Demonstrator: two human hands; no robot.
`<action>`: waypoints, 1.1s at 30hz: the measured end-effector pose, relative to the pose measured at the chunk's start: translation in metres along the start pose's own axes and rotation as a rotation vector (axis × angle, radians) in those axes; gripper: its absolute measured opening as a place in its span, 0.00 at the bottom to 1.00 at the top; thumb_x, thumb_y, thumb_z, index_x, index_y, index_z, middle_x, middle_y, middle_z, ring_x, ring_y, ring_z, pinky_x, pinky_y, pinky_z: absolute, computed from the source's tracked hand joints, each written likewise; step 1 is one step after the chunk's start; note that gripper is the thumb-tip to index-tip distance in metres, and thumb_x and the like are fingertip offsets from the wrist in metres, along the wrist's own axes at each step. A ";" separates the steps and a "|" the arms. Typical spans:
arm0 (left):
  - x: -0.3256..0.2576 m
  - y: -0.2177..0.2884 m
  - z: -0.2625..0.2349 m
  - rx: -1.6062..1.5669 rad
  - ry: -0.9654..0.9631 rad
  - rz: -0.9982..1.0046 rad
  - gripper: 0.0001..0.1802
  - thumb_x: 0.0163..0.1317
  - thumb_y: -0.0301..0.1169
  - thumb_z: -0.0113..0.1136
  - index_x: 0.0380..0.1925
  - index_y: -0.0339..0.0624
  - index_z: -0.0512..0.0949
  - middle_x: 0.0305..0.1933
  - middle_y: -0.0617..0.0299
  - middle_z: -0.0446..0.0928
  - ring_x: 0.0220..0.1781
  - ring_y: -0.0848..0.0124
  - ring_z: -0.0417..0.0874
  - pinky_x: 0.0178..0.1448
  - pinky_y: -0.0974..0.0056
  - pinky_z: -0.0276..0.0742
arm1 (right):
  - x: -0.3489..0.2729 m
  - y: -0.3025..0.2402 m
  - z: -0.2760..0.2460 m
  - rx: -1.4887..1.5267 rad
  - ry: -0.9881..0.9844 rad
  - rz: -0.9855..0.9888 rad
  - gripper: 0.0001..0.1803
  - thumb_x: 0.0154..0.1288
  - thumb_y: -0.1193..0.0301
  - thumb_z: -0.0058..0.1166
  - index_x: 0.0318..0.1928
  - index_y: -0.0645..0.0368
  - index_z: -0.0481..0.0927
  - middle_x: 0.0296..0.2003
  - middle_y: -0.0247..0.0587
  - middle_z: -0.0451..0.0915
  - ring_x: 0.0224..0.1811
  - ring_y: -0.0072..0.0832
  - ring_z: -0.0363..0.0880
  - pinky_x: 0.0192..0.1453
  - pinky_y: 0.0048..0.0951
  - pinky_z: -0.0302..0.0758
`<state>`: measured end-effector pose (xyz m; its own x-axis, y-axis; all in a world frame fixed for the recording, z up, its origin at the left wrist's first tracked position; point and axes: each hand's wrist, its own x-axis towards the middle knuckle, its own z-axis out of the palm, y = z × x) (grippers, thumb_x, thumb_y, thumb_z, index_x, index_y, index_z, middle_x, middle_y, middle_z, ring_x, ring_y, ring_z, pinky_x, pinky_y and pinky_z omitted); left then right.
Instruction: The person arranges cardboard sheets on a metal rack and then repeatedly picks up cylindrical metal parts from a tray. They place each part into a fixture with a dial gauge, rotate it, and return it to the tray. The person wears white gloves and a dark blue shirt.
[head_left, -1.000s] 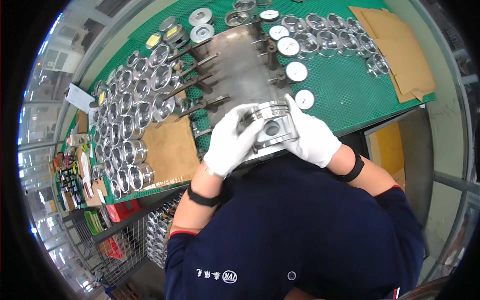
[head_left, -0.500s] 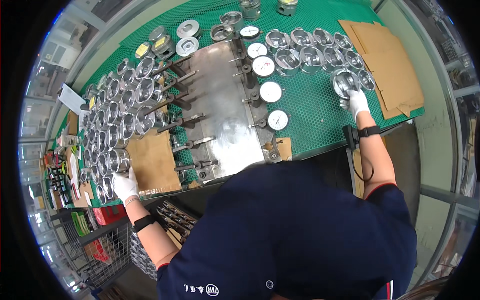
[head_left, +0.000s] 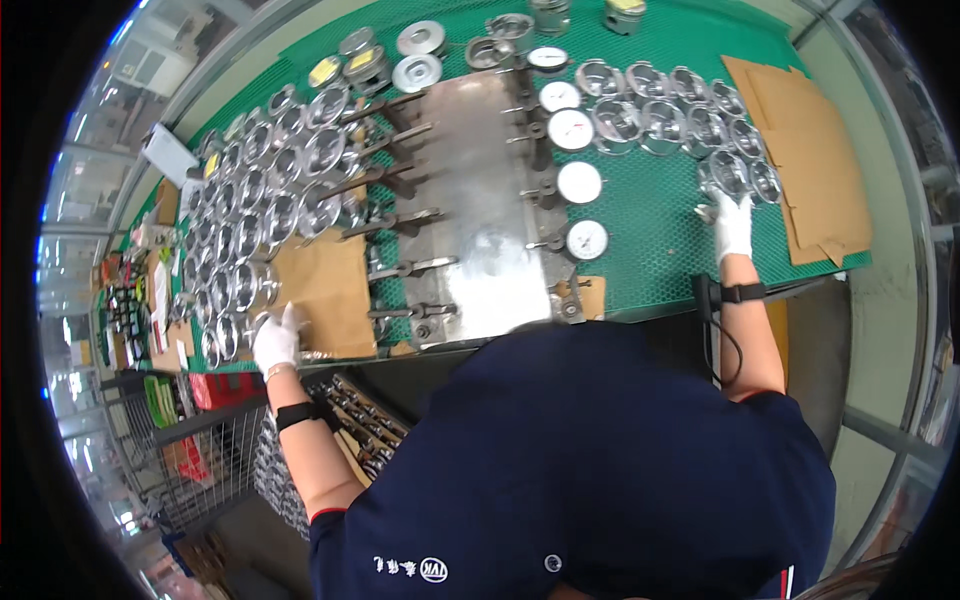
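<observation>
My white-gloved right hand (head_left: 734,222) is at the near side of a shiny metal piston (head_left: 728,172) in the group at the right. Its fingers close on that piston's near edge, partly hidden behind it. My gloved left hand (head_left: 277,340) is low at the left, thumb spread away from the fingers. It is beside the nearest pistons, close to an upright piston (head_left: 254,286) at the edge of the large left group (head_left: 283,215). A bit of metal shows by its fingertips; whether they touch it is unclear.
A metal plate fixture (head_left: 480,230) with clamps and several round dial gauges (head_left: 580,182) stands in the middle of the green mat (head_left: 640,235). Brown cardboard sheets (head_left: 815,160) are at the right. Another cardboard piece (head_left: 325,295) is near my left hand. Pistons with yellow labels (head_left: 366,66) stand behind.
The view has shifted. My right hand has drawn back slightly toward me from the top of its piston. My left thumb has spread away from the fingers, near the same pistons.
</observation>
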<state>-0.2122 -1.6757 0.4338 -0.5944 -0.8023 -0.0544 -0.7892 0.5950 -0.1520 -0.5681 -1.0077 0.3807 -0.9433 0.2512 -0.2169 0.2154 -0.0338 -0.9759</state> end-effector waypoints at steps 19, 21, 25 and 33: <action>-0.138 0.206 -0.114 -1.347 -0.836 0.498 0.29 0.70 0.40 0.61 0.63 0.31 0.72 0.52 0.55 0.81 0.52 0.69 0.82 0.61 0.66 0.75 | -0.217 -0.077 0.164 -0.558 -1.110 -0.603 0.65 0.44 0.59 0.75 0.78 0.62 0.49 0.63 0.56 0.70 0.64 0.49 0.73 0.70 0.41 0.69; -0.136 0.209 -0.104 -0.899 -0.381 0.671 0.37 0.60 0.33 0.69 0.65 0.28 0.66 0.57 0.43 0.77 0.56 0.55 0.82 0.63 0.58 0.76 | -0.211 -0.070 0.163 -0.752 -1.061 -0.728 0.61 0.45 0.58 0.72 0.78 0.58 0.52 0.59 0.55 0.71 0.57 0.51 0.77 0.60 0.43 0.76; -0.130 0.226 -0.089 -0.713 -0.085 1.163 0.46 0.51 0.32 0.72 0.70 0.35 0.63 0.66 0.40 0.69 0.62 0.43 0.76 0.66 0.51 0.75 | -0.215 -0.061 0.173 -0.886 -0.963 -0.845 0.53 0.49 0.64 0.66 0.76 0.55 0.57 0.56 0.54 0.72 0.51 0.51 0.81 0.49 0.44 0.80; -0.123 0.246 -0.066 -0.634 0.036 1.130 0.51 0.49 0.39 0.77 0.72 0.45 0.62 0.67 0.43 0.69 0.62 0.44 0.76 0.63 0.50 0.78 | -0.222 -0.040 0.142 -0.568 -1.035 -0.215 0.48 0.60 0.72 0.61 0.78 0.63 0.51 0.56 0.50 0.77 0.46 0.40 0.86 0.53 0.34 0.81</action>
<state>-0.3433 -1.4276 0.4686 -0.9714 0.1519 0.1828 0.2202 0.8644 0.4521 -0.4033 -1.1992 0.4645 -0.6733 -0.7059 -0.2198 -0.1363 0.4107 -0.9015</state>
